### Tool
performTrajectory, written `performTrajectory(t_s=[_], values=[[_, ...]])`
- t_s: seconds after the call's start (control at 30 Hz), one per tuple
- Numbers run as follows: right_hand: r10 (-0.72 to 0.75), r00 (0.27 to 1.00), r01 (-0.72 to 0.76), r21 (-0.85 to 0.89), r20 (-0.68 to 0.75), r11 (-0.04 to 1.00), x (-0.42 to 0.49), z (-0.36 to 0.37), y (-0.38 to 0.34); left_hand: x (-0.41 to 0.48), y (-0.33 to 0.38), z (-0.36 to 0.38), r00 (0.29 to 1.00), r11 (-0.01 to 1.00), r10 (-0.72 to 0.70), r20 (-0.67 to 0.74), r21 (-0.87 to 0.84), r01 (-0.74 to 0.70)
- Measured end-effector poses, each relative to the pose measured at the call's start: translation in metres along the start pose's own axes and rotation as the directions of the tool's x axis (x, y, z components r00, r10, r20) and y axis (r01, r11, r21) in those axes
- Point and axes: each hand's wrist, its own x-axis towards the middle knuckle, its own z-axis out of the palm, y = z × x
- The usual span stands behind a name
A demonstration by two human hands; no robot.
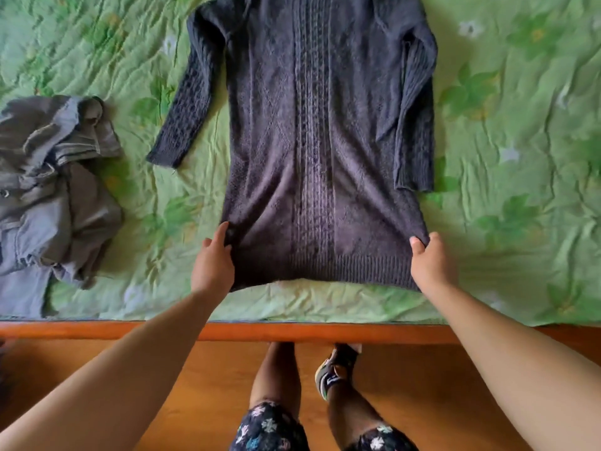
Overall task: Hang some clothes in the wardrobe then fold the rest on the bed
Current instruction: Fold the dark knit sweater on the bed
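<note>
A long dark grey knitted sweater [312, 131] lies flat on the bed, hem toward me, its two sleeves spread along its sides. My left hand [213, 260] grips the hem's left corner, thumb on top. My right hand [429, 260] pinches the hem's right corner, and the knit bunches up between its fingers. The hem lies just inside the bed's near edge. The sweater's neck runs out of view at the top.
A green flowered quilt [507, 125] covers the bed. A crumpled grey garment [55, 190] lies at the left, near the edge. An orange-brown wooden bed frame [325, 332] runs across below the quilt. My legs and one sandalled foot stand on the wooden floor.
</note>
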Motion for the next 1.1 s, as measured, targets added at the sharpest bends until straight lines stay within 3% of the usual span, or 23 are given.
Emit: performTrajectory(t_s=[0.1, 0.2, 0.27, 0.33, 0.4, 0.47, 0.53, 0.63, 0.73, 0.83, 0.93, 1.1], values=[[-0.077, 0.997, 0.078, -0.116, 0.013, 0.99, 0.004, -0.011, 0.017, 0.0, -0.017, -0.008, 0.997, 0.975, 0.024, 0.079, 0.219, -0.04], [-0.129, 0.992, 0.126, -0.241, 0.002, 0.962, 0.002, -0.013, 0.012, -0.002, -0.01, -0.012, 0.992, 0.951, 0.001, 0.124, 0.307, -0.039], [-0.247, 0.966, 0.207, -0.36, -0.068, 0.91, 0.001, -0.013, 0.0, 0.001, 0.003, -0.014, 0.994, 0.937, -0.015, 0.106, 0.35, -0.023], [-0.462, 0.886, 0.39, -0.465, -0.045, 0.794, 0.0, -0.01, -0.018, 0.011, 0.017, -0.016, 0.997, 0.917, 0.055, 0.057, 0.393, -0.073], [-0.648, 0.759, 0.592, -0.485, 0.067, 0.643, 0.003, -0.004, -0.04, 0.026, 0.034, -0.017, 0.983, 0.895, 0.17, 0.077, 0.406, -0.186], [-0.644, 0.715, 0.683, -0.471, 0.272, 0.559, 0.009, 0.004, -0.065, 0.043, 0.047, -0.015, 0.949, 0.851, 0.26, 0.177, 0.423, -0.312], [-0.53, 0.721, 0.693, -0.477, 0.447, 0.541, 0.016, 0.01, -0.086, 0.059, 0.054, -0.015, 0.919, 0.811, 0.284, 0.272, 0.442, -0.382], [-0.446, 0.761, 0.648, -0.526, 0.471, 0.551, 0.025, 0.007, -0.117, 0.081, 0.06, -0.03, 0.919, 0.833, 0.325, 0.221, 0.393, -0.389], [-0.439, 0.78, 0.625, -0.535, 0.446, 0.568, 0.037, 0.001, -0.155, 0.109, 0.058, -0.054, 0.944, 0.899, 0.33, 0.008, 0.304, -0.317], [-0.466, 0.778, 0.627, -0.484, 0.421, 0.61, 0.05, 0.005, -0.198, 0.148, 0.043, -0.081, 0.977, 0.971, 0.126, -0.174, 0.226, -0.085], [-0.485, 0.772, 0.633, -0.438, 0.41, 0.638, 0.06, 0.02, -0.238, 0.188, 0.021, -0.103, 0.972, 0.98, -0.17, -0.163, 0.078, 0.184], [-0.271, 0.813, 0.552, -0.534, 0.516, 0.641, 0.072, 0.057, -0.273, 0.236, -0.005, -0.121, 0.907, 0.912, -0.403, -0.119, -0.136, 0.387]])
